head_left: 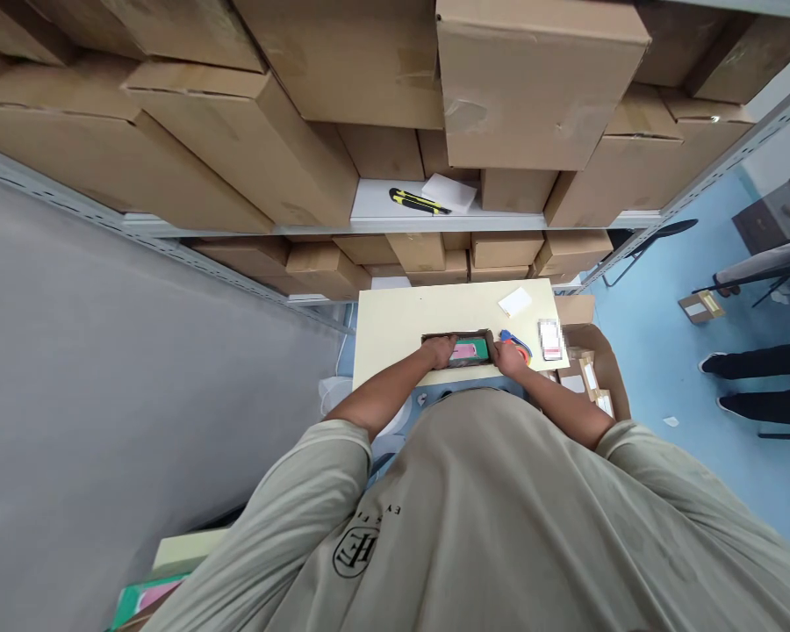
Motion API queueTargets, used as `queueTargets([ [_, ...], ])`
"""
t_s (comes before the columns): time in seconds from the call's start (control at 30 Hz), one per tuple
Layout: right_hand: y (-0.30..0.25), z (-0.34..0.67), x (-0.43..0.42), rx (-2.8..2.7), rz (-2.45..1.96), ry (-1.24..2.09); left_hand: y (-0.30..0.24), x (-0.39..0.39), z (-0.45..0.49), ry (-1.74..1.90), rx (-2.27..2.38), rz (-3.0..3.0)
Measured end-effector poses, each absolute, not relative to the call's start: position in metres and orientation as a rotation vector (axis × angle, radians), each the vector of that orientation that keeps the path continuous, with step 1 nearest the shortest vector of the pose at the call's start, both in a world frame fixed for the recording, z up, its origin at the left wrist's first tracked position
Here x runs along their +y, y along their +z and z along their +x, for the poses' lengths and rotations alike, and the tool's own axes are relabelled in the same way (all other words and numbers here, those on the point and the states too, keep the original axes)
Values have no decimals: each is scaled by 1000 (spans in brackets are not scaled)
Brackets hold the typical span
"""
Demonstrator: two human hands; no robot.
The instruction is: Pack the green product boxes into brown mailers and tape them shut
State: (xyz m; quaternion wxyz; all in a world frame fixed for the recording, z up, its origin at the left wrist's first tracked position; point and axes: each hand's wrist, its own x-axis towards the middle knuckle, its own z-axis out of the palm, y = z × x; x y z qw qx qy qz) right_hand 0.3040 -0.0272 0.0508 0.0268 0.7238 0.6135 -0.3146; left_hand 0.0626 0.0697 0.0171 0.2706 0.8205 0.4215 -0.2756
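Observation:
A small open cardboard box (457,334) sits at the front edge of the cream table (395,325). Inside it lies a green and pink package (479,348). My left hand (440,351) grips the box's left end, its fingers partly over the rim near the package. At the opposite end, my right hand (510,358) is closed on the box's right wall, some fingers hidden. Just beside that hand lies a blue and orange tape dispenser (517,341), partly covered by it.
White paper (514,302) and a label sheet (550,340) lie on the table's right side. Right of it stands a large open carton (606,360) holding small boxes. Ahead, shelving (369,211) carries cartons and a yellow-black utility knife (418,201). A person's legs (764,360) show at right.

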Motion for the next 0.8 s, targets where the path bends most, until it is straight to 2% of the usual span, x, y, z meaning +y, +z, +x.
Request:
queueTargets([
  [0.47, 50, 299, -24, 1869, 2218, -980, -8, 59, 82, -771, 1288, 2159],
  [0.8, 57, 298, -19, 1767, 2249, -989, 27, 73, 70, -600, 1175, 2179],
])
